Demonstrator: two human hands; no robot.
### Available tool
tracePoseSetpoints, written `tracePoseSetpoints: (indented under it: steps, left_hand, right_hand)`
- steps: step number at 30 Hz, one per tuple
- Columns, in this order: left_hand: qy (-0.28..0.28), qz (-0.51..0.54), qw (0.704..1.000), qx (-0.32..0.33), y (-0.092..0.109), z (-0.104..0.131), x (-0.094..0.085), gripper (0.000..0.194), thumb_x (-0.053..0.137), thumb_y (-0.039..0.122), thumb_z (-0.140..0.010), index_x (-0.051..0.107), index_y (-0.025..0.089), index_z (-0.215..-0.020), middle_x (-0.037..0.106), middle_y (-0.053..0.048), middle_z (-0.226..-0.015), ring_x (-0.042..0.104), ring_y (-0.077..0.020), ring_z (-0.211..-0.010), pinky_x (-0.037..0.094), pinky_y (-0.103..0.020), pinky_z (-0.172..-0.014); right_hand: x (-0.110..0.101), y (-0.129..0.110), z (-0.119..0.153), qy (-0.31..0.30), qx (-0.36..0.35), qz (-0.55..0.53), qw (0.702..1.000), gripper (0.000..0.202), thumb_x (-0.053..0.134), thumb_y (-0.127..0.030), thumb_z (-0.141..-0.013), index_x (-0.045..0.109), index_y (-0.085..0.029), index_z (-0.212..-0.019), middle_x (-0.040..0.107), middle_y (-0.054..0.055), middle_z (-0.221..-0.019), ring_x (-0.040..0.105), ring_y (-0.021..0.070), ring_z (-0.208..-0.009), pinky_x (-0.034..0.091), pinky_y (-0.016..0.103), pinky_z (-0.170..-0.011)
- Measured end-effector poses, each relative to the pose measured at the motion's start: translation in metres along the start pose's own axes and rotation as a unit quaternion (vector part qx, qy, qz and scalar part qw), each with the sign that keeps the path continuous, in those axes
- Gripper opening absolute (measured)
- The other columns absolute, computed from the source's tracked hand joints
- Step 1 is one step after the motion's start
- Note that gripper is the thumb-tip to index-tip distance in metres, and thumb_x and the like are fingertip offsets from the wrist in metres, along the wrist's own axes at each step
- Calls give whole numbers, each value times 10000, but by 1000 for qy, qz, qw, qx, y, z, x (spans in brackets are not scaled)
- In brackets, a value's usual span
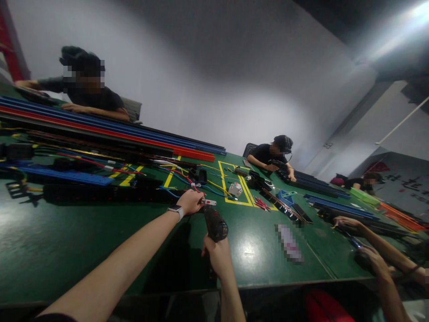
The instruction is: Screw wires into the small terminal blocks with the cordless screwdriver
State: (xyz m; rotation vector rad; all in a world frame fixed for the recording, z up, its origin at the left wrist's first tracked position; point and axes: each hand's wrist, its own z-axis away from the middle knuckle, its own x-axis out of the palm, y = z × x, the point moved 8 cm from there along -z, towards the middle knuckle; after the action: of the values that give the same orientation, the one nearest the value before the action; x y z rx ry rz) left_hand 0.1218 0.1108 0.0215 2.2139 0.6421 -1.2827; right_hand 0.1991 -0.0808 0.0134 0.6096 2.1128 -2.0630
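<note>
Two bare hands work at the front of a green bench (pixel 117 237). The right hand (pixel 219 257) has its fingers wrapped around the handle of a dark power driver (pixel 217 226), whose front end points away from the wearer. The left hand (pixel 191 202) is closed, fingers bent in, and pinches a small white piece (pixel 210 202) with red marks right at the front of the driver; whether the driver's tip touches the piece cannot be told. A smartwatch (pixel 176 211) with a pale strap sits on the left wrist.

Just beyond the left hand run coloured wires (pixel 187 179), blue, red and yellow. To the right of them, a light grey block (pixel 235 190) lies within yellow tape lines (pixel 222 179), and a cluster of short red pieces (pixel 262 204) is near it. Farther right is a blue tray (pixel 286 196), with a pixelated flat item (pixel 290 243) nearer the wearer. Left of the hands stretch a long black strip (pixel 110 193) and a blue strip (pixel 73 175), with long blue and orange-red bars (pixel 194 154) behind. Two people sit across the bench, another is farther off at the right, and a co-worker's hands (pixel 362 241) hold a dark tool at the right edge.
</note>
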Motion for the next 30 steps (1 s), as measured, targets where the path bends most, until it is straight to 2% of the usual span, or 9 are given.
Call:
tracePoseSetpoints:
  steps: [5,19,30]
  left_hand:
    - [0,-8,1000,-3,-1,0,2,221,579,372,-840,651,187,-938,707,-99,-901,654,-247,-872,436,-380,-842]
    - [0,-1,1000,2,-2,-1,4,232,584,368,-836,646,210,-995,716,-92,-940,657,-257,-923,425,-386,-869]
    - [-4,-1,1000,2,-1,-1,4,215,589,363,-835,649,206,-970,714,-94,-913,659,-252,-904,427,-380,-862]
  right_hand:
    - [1,5,-1,1,3,-14,1000,163,479,-237,-779,591,-175,-678,599,14,-594,566,156,-553,375,247,-528]
    - [2,1,-1,-8,7,8,1000,185,458,-203,-751,555,-188,-594,598,20,-561,558,157,-551,368,244,-532]
    - [1,-1,1,-7,4,12,1000,213,466,-228,-779,555,-189,-590,605,19,-570,566,155,-575,381,242,-563]
